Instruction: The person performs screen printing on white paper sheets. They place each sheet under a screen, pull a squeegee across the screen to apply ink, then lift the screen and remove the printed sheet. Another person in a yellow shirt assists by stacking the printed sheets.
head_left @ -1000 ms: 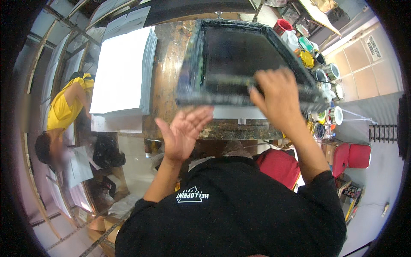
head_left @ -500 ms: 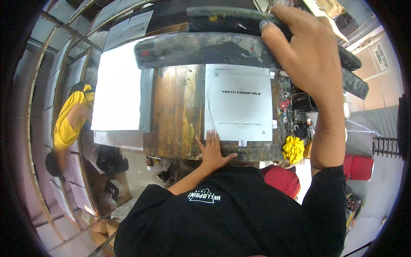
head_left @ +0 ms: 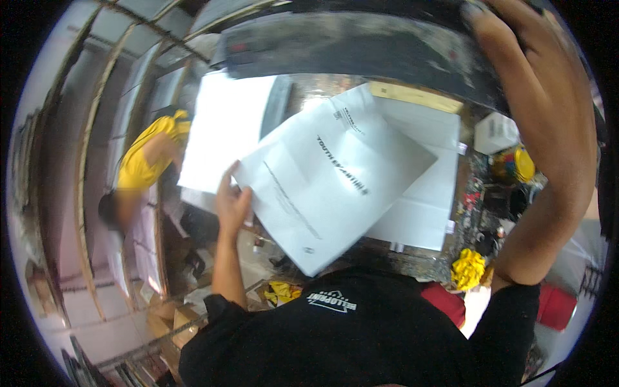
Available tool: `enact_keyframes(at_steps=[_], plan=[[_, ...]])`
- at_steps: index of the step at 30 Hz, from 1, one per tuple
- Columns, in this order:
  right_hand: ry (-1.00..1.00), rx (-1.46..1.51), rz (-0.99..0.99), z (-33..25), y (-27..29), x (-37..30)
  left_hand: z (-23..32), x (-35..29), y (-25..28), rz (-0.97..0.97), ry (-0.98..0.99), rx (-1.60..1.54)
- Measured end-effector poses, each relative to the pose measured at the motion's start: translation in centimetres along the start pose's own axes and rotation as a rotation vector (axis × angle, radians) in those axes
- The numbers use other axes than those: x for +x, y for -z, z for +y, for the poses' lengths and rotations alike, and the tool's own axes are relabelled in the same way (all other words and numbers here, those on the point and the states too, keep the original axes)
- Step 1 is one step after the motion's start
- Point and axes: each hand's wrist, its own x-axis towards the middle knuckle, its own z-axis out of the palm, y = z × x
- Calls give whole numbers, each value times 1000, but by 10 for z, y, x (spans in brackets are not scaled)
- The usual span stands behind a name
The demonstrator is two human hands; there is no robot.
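Your left hand (head_left: 232,205) pinches a printed white paper sheet (head_left: 342,187); your right hand (head_left: 529,55) grips a raised black frame (head_left: 348,46).

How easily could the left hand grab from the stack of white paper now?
Probably not easily: though near the stack of white paper, the left hand is occupied holding a printed paper sheet by its edge.

Our bare right hand (head_left: 529,48) swung the big, black, paint-stained frame (head_left: 354,46) up higher. Our bare left hand (head_left: 232,203) picked up the thin white printed paper sheet (head_left: 329,184), turned it slantwise and pulled it left, and we saw the flat white surface (head_left: 419,216) under it.
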Motion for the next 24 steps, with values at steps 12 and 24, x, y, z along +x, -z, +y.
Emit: enact_keyframes(at_steps=[12, 24], plan=[[-124, 48, -104, -37, -4, -37, -54, 167, 179, 169, 183, 781], [-84, 330, -742, -107, -76, -321, -102, -174, -107, -651, 603, -1168]])
